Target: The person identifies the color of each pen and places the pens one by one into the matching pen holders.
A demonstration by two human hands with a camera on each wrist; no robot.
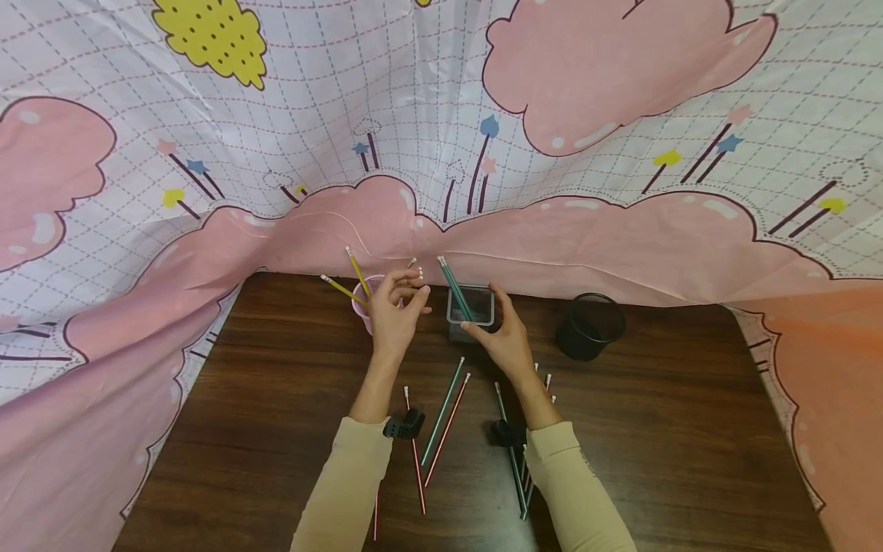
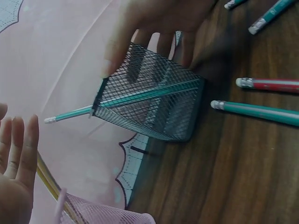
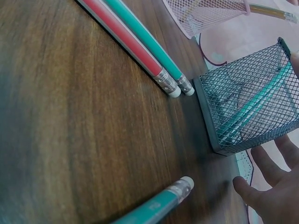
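Right hand [image 1: 509, 337] grips the square mesh holder [image 1: 465, 333] on the desk [image 1: 655, 429], fingers [image 1: 502, 297] curled round its right side; green pencils [image 1: 455, 287] lean inside. Left hand [image 1: 395, 316], fingers loose and unladen, hovers near the pink cup [image 1: 359, 310].

The head camera looks forward and down from above the near side of the table [image 1: 262, 399], far enough back to take in the far edge and the patterned cloth [image 1: 586, 245] behind. The left wrist camera sits close, rolled sideways, facing rightward to the square mesh holder [image 2: 149, 102] by the far edge. The right wrist camera, also close and rolled, faces leftward. Both share that holder and the pink holder [image 3: 210, 17].
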